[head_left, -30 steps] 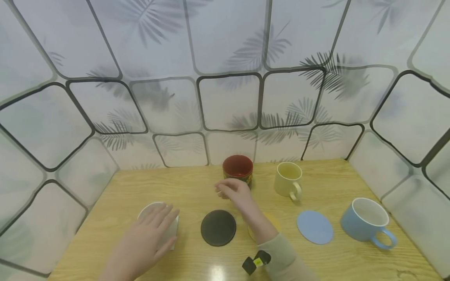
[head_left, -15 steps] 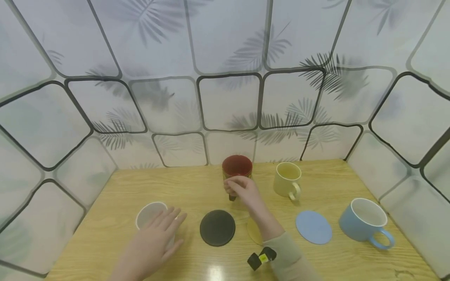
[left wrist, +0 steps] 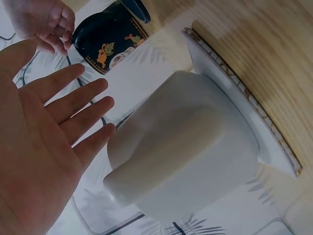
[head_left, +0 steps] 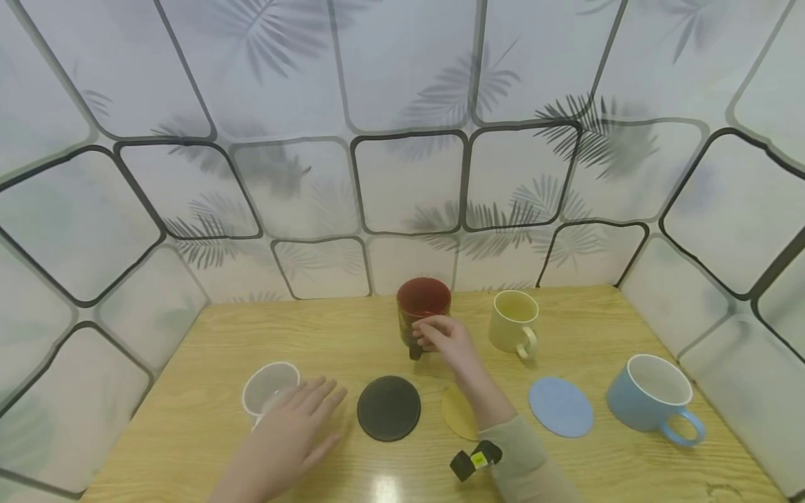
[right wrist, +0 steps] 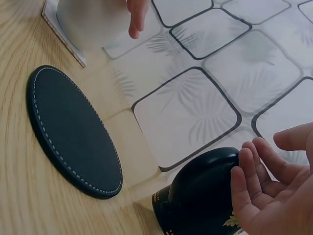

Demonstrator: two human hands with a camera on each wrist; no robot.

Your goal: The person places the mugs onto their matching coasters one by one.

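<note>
My right hand (head_left: 449, 342), fingers loosely bent, is at the handle side of a dark mug with a red inside (head_left: 407, 325). In the right wrist view its fingertips (right wrist: 238, 172) are close to the black handle (right wrist: 203, 171), and the thumb stands apart; whether they touch is unclear. My left hand (head_left: 292, 433), fingers straight and spread, hovers just right of a white mug (head_left: 260, 385), partly covering it in the head view. The left wrist view has this mug (left wrist: 195, 161) on a white square coaster (left wrist: 222, 81), apart from the hand.
A black round coaster (head_left: 389, 409) lies between the hands. A yellow coaster (head_left: 458, 412) is partly under the right forearm. To the right are a yellow mug (head_left: 508, 328), a blue coaster (head_left: 561, 407) and a blue mug (head_left: 641, 398). Patterned cloth (head_left: 409, 181) encloses the wooden table.
Both hands have shifted right. The left has uncovered more of the white mug; the right has slid across the dark mug's front, revealing its handle. The mugs stay put.
</note>
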